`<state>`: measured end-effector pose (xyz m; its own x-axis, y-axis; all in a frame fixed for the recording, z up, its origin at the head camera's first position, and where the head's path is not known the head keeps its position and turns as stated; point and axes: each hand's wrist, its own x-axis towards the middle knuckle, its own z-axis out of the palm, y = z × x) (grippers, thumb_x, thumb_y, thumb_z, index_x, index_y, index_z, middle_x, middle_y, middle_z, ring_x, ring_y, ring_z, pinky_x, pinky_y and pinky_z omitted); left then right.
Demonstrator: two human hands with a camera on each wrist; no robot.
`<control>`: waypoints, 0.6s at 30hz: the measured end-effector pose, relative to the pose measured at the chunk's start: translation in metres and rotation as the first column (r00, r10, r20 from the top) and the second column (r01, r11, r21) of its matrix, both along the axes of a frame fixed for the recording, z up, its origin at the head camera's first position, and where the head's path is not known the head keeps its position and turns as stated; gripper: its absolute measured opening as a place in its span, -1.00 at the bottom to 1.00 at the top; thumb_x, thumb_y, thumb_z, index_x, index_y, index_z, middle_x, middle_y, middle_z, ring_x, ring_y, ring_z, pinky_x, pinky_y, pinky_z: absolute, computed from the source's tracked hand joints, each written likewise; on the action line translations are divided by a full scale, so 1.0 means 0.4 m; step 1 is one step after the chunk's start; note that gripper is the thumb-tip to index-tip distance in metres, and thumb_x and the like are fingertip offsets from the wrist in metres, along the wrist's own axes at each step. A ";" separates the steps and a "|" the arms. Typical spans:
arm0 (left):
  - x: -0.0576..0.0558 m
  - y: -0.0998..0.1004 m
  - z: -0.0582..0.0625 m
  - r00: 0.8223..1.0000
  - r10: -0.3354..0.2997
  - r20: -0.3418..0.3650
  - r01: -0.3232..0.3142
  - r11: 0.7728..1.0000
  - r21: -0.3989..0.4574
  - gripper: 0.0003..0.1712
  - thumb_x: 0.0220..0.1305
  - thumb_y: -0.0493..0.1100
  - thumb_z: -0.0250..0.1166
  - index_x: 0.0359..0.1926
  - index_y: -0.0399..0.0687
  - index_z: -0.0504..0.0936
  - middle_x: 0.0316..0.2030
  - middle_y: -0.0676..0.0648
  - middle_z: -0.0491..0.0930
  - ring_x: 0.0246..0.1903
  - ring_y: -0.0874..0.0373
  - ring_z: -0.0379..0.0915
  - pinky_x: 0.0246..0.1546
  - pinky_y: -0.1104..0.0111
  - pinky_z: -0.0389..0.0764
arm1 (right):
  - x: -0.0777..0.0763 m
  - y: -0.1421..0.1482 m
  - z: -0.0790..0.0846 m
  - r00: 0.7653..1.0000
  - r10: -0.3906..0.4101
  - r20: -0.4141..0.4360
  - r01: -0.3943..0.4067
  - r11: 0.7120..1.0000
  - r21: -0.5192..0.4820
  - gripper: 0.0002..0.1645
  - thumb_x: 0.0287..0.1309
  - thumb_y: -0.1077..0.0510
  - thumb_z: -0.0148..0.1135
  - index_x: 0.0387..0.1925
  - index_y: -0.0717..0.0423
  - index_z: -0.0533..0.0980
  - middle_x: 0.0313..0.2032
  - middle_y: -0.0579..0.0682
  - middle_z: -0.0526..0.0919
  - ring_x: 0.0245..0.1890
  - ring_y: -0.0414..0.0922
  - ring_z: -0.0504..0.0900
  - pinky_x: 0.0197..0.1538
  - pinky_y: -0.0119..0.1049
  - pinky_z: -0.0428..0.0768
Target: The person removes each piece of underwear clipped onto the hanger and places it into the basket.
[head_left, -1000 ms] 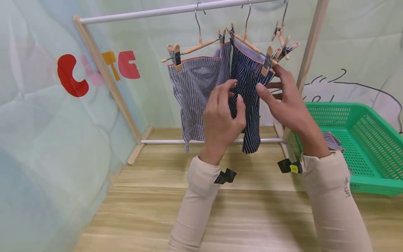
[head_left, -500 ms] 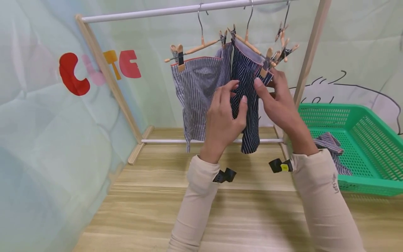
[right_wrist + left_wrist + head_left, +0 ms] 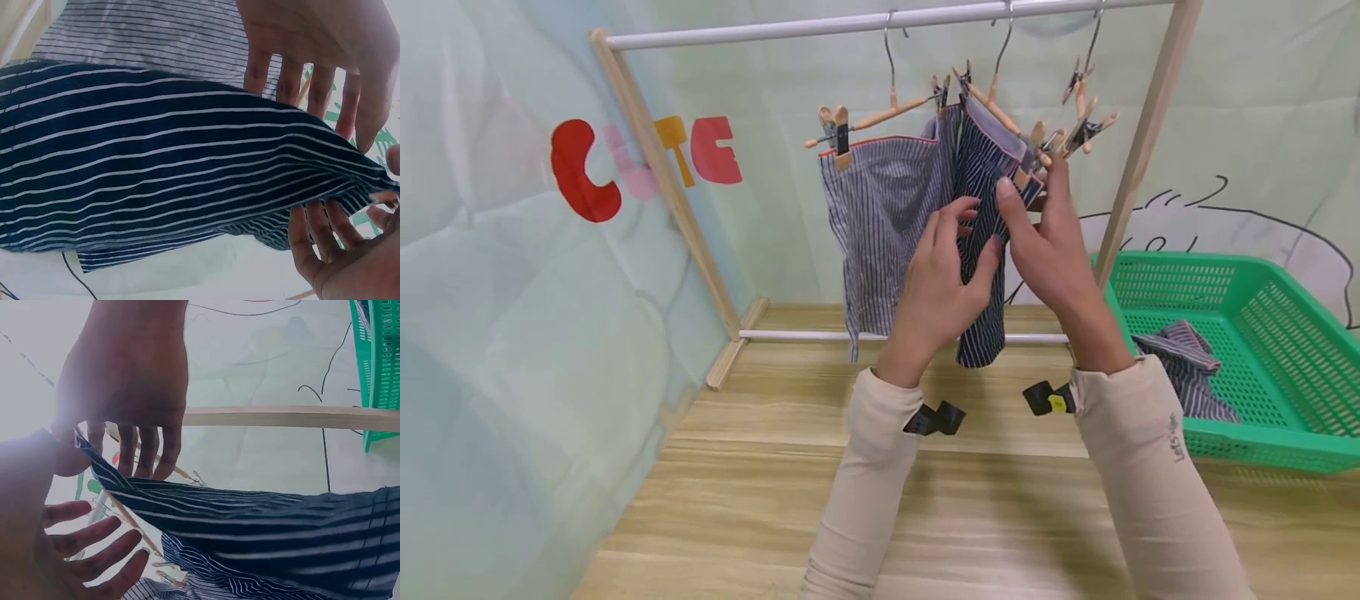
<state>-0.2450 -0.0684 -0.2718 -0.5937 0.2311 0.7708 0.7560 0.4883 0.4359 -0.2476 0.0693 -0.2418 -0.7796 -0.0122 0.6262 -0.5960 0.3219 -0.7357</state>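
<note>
Leftmost, a red letter C [image 3: 583, 171] is seen on the backdrop, followed by an orange T [image 3: 675, 146] and a pink E [image 3: 717, 150], while the wooden left upright [image 3: 662, 183] of a garment rack is placed in front of them. Both uprights are joined by a white top rod [image 3: 790, 30], from which three clip hangers are hung. From the left hanger [image 3: 891, 111], a light pinstriped garment [image 3: 880, 225] with a red-edged waist is suspended by clips. The left hand [image 3: 936, 287] is held in front of it and beside the navy striped trousers [image 3: 981, 325]; its fingers are softly bent, with a wide gap left between them and the thumb. Nothing is seen to be gripped by it, and whether the cloth is touched cannot be told. The trousers are hung from the middle hanger [image 3: 992, 104], their legs dropped past the lower white rod [image 3: 797, 335]. Their right waist corner is pinched in the right hand [image 3: 1052, 250], the thumb being laid in front and the fingers set behind, close to the hanger's front clip [image 3: 1028, 154]. Farther right, the third hanger [image 3: 1081, 100] is hung near the right upright [image 3: 1150, 133]. Beyond that, striped cloth [image 3: 1195, 375] is crumpled inside a green perforated basket [image 3: 1285, 446], set on the wood-grain tabletop [image 3: 737, 500].
</note>
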 end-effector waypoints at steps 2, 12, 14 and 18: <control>-0.002 -0.003 -0.002 1.000 0.011 -0.002 -0.011 1.000 -0.007 -0.47 0.34 -0.04 0.06 0.26 -0.13 0.25 0.09 -0.13 0.39 0.02 0.16 0.33 0.03 0.29 0.46 | 0.000 -0.008 0.007 0.999 -0.034 -0.001 0.034 0.999 -0.012 -0.34 0.36 -0.13 -0.10 0.38 -0.09 0.01 0.22 0.07 0.36 0.05 -0.10 0.39 0.05 0.04 0.44; -0.005 -0.013 -0.002 0.999 0.010 -0.047 -0.010 1.000 -0.001 -0.50 0.38 -0.03 0.01 0.24 -0.18 0.27 0.06 -0.17 0.43 -0.01 0.12 0.36 -0.02 0.24 0.49 | -0.004 -0.032 0.033 0.991 -0.121 -0.060 0.124 0.991 0.051 -0.45 0.43 -0.07 -0.23 0.31 0.08 0.10 0.03 0.13 0.48 0.12 -0.19 0.35 0.16 -0.13 0.33; -0.006 -0.015 0.001 0.999 0.009 -0.044 -0.008 1.000 0.005 -0.50 0.38 -0.03 0.01 0.24 -0.18 0.27 0.06 -0.17 0.43 -0.01 0.11 0.36 -0.02 0.24 0.48 | -0.010 -0.032 0.033 0.984 -0.142 -0.108 0.150 0.986 0.072 -0.47 0.42 -0.03 -0.20 0.30 0.10 0.14 -0.06 0.09 0.48 0.01 -0.16 0.39 0.05 -0.16 0.36; -0.006 -0.020 0.008 0.999 0.017 -0.047 -0.016 1.000 0.010 -0.50 0.38 -0.02 0.01 0.23 -0.18 0.27 0.06 -0.17 0.43 -0.01 0.12 0.36 -0.01 0.26 0.47 | -0.014 -0.034 0.039 0.964 -0.200 -0.177 0.217 0.973 0.084 -0.54 0.39 0.05 -0.13 0.23 0.16 0.25 -0.10 0.05 0.43 -0.11 -0.16 0.41 -0.10 -0.21 0.40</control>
